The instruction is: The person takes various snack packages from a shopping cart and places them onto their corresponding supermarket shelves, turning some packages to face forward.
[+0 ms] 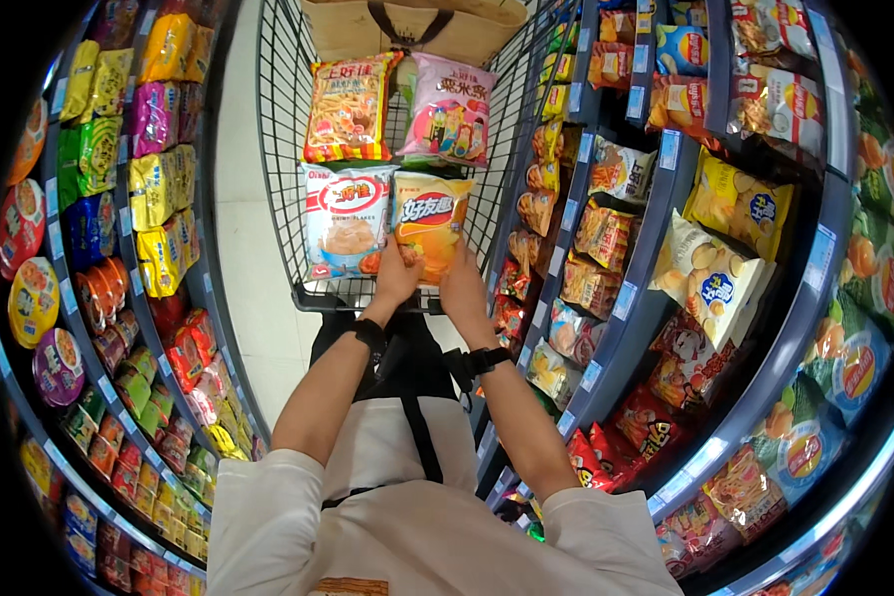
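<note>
Over the near end of the shopping cart (281, 214), an orange and yellow chip bag (435, 238) is between my two hands. My left hand (397, 273) grips its lower left edge, with the fingers curled against the front. On the lower right side, my right hand (461, 279) closes round the edge, its fingertips partly hidden. Directly left of it, a white and red snack bag (346, 221) stands close to my left hand. Farther in are a red and yellow snack bag (350, 109) and a pink snack bag (452, 111), side by side.
A brown paper carrier bag (368, 28) with dark handles lies at the cart's far end. Shelves of packaged food (166, 189) line the left side; chip shelves (621, 184) rise close on the right. Pale floor tiles (243, 238) run between the cart and the left shelves.
</note>
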A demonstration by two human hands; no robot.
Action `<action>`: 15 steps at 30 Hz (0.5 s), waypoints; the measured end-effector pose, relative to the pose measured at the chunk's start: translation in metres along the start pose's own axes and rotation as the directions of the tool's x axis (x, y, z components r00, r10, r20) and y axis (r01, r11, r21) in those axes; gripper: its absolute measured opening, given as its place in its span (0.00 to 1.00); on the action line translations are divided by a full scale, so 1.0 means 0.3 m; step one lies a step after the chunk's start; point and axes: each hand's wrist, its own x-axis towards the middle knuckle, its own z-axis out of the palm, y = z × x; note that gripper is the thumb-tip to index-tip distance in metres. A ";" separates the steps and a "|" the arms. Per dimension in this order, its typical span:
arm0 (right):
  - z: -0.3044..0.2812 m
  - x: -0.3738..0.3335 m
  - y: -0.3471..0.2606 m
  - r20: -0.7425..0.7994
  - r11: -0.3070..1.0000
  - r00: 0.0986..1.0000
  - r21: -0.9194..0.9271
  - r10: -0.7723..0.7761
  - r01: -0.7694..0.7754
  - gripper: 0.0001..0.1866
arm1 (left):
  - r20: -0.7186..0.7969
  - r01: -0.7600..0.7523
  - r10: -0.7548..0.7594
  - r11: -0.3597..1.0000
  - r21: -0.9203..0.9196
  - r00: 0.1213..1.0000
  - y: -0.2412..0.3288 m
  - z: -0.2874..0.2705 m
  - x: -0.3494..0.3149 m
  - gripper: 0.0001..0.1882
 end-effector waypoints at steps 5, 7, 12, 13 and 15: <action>0.008 0.018 0.005 0.066 0.993 0.991 -0.026 0.118 -0.116 0.40 | -0.045 -0.016 0.024 0.986 0.167 0.999 0.089 0.007 -0.015 0.37; 0.024 0.021 0.009 0.021 0.995 0.995 -0.026 0.099 -0.099 0.39 | -0.069 0.049 -0.039 0.986 0.156 0.997 0.107 -0.005 -0.029 0.35; 0.126 0.062 0.098 -0.043 0.994 0.999 0.108 -0.027 0.032 0.38 | -0.057 -0.010 0.020 0.987 0.160 0.998 0.122 -0.049 -0.043 0.31; 0.144 0.068 0.111 -0.053 0.989 0.997 0.131 -0.061 0.067 0.37 | -0.053 -0.034 0.046 0.979 0.201 0.998 0.122 -0.053 -0.046 0.30; 0.154 0.080 0.129 -0.030 0.989 0.999 0.146 -0.017 0.021 0.37 | -0.037 -0.085 0.097 0.966 0.245 0.995 0.130 -0.070 -0.052 0.28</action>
